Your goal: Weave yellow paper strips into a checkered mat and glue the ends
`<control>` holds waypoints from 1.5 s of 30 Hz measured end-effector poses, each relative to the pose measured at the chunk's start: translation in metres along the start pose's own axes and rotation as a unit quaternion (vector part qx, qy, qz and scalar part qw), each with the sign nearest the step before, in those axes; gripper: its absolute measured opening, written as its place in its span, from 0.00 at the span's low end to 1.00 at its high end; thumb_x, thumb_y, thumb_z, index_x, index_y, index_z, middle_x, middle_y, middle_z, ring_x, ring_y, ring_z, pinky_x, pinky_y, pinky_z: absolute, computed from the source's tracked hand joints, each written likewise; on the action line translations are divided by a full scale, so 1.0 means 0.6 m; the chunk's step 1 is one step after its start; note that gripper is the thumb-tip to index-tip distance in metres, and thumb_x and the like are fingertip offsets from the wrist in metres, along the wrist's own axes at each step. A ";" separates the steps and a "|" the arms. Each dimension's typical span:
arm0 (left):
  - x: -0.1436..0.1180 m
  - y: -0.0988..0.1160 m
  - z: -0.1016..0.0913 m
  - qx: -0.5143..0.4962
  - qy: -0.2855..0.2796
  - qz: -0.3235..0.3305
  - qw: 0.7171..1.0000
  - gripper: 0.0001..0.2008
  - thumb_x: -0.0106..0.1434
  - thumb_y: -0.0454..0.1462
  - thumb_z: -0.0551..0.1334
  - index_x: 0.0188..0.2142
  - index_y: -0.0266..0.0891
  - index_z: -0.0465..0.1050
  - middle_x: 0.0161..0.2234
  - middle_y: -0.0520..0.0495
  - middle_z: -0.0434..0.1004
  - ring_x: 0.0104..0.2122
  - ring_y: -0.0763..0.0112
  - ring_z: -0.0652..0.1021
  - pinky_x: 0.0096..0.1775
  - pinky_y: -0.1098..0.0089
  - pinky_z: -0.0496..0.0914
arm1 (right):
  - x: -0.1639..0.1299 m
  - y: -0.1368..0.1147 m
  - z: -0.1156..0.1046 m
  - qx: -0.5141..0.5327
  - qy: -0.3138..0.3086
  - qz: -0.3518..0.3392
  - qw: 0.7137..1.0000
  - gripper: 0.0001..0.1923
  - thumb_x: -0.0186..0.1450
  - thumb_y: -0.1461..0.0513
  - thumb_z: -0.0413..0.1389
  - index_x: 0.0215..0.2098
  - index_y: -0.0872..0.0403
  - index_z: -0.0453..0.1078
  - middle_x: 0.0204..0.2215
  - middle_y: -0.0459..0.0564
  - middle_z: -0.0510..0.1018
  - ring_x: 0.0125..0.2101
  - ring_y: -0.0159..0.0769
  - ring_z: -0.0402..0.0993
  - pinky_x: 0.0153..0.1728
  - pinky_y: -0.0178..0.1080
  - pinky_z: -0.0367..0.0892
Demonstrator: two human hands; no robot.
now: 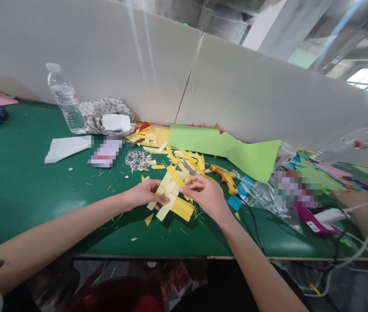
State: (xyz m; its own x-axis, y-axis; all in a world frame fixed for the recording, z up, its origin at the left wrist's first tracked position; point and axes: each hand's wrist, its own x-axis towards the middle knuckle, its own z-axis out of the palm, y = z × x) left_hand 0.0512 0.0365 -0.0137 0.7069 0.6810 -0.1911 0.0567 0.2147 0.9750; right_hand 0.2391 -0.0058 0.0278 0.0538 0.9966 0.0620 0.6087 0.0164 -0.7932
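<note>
Woven paper strips (171, 193) in pale and deep yellow lie between my two hands, just above the green table. My left hand (146, 195) pinches the left side of the weave, thumb on top and fingers partly underneath. On the upper right, my right hand (205, 193) has its thumb and fingertips closed at a deep yellow strip. Behind the weave lies a pile of loose yellow strips (200, 161), with what looks like a scissor blade (188, 167) among them. A yellow glue gun (224, 177) rests to the right of my right hand.
A water bottle (67, 102) and a spotted cloth (106, 115) stand at the back left. Green paper (197, 141) leans along the partition. Clear plastic bags (268, 197), cables and a purple object (315, 221) lie to the right, near another person's hand (356, 201).
</note>
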 end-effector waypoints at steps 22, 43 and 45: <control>0.002 -0.004 -0.002 0.005 0.024 -0.003 1.000 0.10 0.46 0.34 0.66 0.31 0.35 0.72 0.28 0.50 0.73 0.27 0.74 0.72 0.26 0.74 0.67 | -0.007 -0.005 0.002 -0.096 -0.083 -0.091 0.988 0.12 0.60 0.55 0.51 0.26 0.52 0.71 0.20 0.44 0.72 0.21 0.29 0.64 0.22 0.33 0.58; -0.001 -0.002 -0.006 -0.002 0.009 -0.001 1.000 0.14 0.48 0.34 0.66 0.36 0.37 0.73 0.31 0.50 0.74 0.29 0.73 0.72 0.26 0.74 0.68 | 0.004 0.014 0.003 -0.007 -0.151 -0.021 0.988 0.13 0.56 0.53 0.55 0.28 0.54 0.69 0.28 0.47 0.74 0.29 0.32 0.70 0.29 0.34 0.63; -0.001 -0.001 -0.007 -0.003 0.008 -0.003 1.000 0.14 0.48 0.35 0.66 0.37 0.37 0.73 0.30 0.50 0.74 0.29 0.73 0.72 0.26 0.74 0.68 | 0.006 0.012 0.002 0.017 -0.170 -0.016 0.985 0.13 0.57 0.53 0.55 0.29 0.55 0.69 0.30 0.48 0.75 0.31 0.33 0.71 0.31 0.35 0.64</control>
State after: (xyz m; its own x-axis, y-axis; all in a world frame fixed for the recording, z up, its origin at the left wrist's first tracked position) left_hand 0.0477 0.0388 -0.0144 0.6952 0.6907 -0.1990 0.0575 0.2225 0.9732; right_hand 0.2429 -0.0020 0.0216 -0.2364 0.9649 -0.1144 0.5778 0.0449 -0.8149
